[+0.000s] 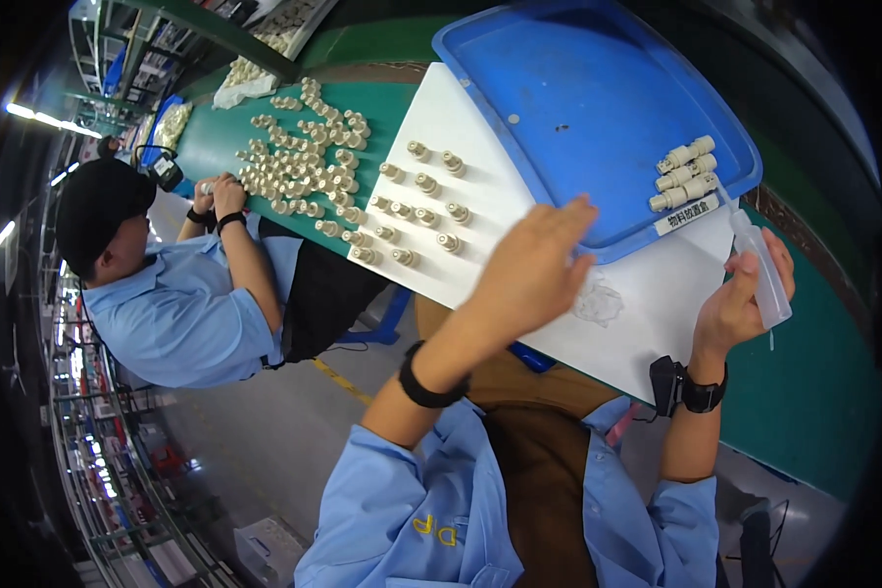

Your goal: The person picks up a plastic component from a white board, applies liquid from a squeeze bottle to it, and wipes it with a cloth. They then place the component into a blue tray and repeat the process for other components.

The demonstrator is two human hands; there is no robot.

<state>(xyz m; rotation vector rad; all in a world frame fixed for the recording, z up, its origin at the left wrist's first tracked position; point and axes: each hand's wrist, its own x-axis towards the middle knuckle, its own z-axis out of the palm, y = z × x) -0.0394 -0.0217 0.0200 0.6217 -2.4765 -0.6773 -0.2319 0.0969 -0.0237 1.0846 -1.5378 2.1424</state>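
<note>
My right hand (740, 299) is closed around a translucent plastic squeeze bottle (766, 279) with a narrow nozzle, beside the near right corner of a blue tray (598, 88). Over the tray's near left edge, my left hand (534, 265) is held with fingers stretched out and thumb apart; I see nothing in it. A few cream cylindrical fittings (684, 176) lie side by side in the tray's right corner. Several more fittings (426, 184) stand upright on a white board (657, 333), left of my left hand. A small heap of thin clear rings (598, 300) lies on the board below that hand.
A co-worker in a blue shirt (181, 318) sits at the left, hands at a large cluster of similar fittings (309, 162) on the green table (804, 412). A white label (686, 215) is on the tray's near rim. Behind, a green post (216, 34) crosses the far left.
</note>
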